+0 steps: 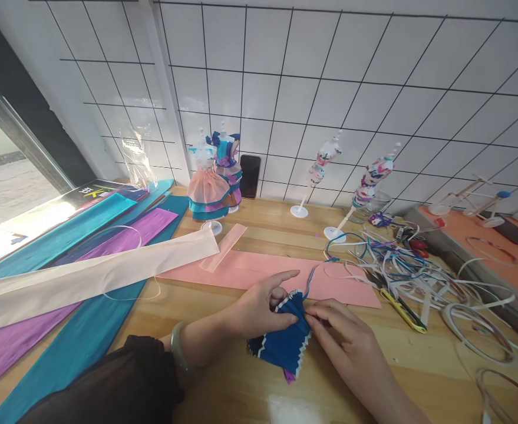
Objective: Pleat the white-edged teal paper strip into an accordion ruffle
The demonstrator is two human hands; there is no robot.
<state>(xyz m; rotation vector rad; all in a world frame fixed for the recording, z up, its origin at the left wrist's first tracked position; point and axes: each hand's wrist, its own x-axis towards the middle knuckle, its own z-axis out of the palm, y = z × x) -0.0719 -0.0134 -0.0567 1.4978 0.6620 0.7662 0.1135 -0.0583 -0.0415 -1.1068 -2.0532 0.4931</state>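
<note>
A small blue piece of crepe paper (280,338) with white zigzag trim along its edges is between my two hands, above the wooden table. My left hand (263,303) grips it from the left, thumb on top and index finger stretched away. My right hand (340,330) pinches its upper right edge between thumb and fingertips. From that edge a thin blue and white cord (310,280) runs up toward the pile of strips. A bit of purple (289,376) shows under the blue piece's lower tip. Behind the hands lies a long pink strip (250,268).
Teal, purple and cream paper strips (152,259) lie at left. Two dressed mini mannequins (208,185) and a phone (250,175) stand by the tiled wall, with two patterned mannequins (325,162) farther right. Tangled cords (400,259) and a yellow cutter (402,310) lie at right.
</note>
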